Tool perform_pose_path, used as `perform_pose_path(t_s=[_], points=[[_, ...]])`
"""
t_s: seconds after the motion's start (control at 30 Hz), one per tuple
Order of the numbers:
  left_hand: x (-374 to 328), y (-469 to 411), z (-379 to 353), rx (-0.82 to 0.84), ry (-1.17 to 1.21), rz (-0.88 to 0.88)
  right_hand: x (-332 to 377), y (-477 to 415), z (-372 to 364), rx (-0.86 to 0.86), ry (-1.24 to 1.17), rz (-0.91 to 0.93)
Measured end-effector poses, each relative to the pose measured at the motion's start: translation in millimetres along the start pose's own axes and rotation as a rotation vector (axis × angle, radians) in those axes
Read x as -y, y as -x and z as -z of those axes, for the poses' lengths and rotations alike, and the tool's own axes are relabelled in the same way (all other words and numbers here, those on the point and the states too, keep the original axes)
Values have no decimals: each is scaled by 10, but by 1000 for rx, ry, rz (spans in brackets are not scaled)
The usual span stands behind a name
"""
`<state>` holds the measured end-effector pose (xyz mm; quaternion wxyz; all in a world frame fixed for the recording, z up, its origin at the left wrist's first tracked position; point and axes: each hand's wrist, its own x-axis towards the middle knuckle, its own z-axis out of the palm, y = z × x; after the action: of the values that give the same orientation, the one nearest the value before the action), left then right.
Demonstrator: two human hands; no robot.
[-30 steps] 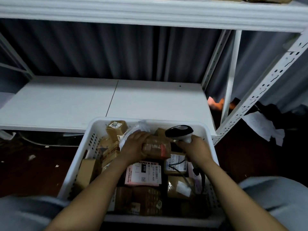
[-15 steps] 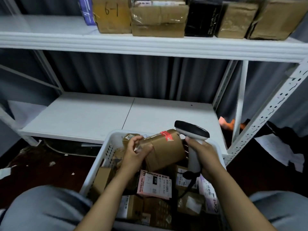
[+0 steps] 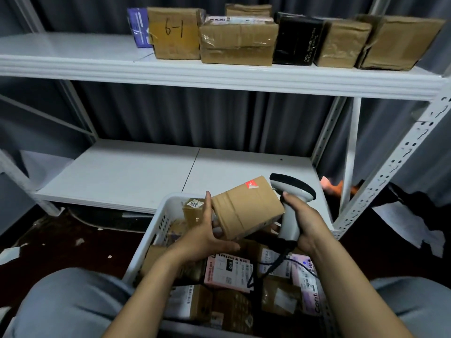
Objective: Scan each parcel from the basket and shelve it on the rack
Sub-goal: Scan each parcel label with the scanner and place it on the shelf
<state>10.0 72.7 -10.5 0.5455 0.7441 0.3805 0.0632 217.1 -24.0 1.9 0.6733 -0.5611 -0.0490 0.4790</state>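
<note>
Atop rack [image 3: 219, 79], brown box [image 3: 174, 32], seemingly "6-1".

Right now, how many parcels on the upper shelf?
7, left to right: purple parcel, box marked 6-1, wide taped box, box behind it, black parcel, creased brown box, end brown box. More may be hidden.

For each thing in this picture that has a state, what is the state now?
Brown parcel, tilted above the basket, held by the left hand.
Barcode scanner, gripped by the right hand, beside the parcel.
Basket, full of parcels.
Upper shelf, bearing a row of parcels.
</note>
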Motion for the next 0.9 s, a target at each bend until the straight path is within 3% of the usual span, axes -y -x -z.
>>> perform_pose_path(t_s=[0.3, 0.5, 0.63, 0.77, 0.9], points=[[-8, 84, -21, -258, 211, -149, -87, 133, -85, 14, 105, 150], [104, 47, 74, -143, 90, -128, -29, 172, -151, -56, 183, 139], [203, 32, 140, -224, 194, -85, -36, 210, -173, -1, 187, 128], [331, 30, 251, -385, 365, -48, 20, 250, -141, 40, 415, 244], [417, 16, 373, -520, 340, -69, 104, 311, -137, 158, 665, 323]])
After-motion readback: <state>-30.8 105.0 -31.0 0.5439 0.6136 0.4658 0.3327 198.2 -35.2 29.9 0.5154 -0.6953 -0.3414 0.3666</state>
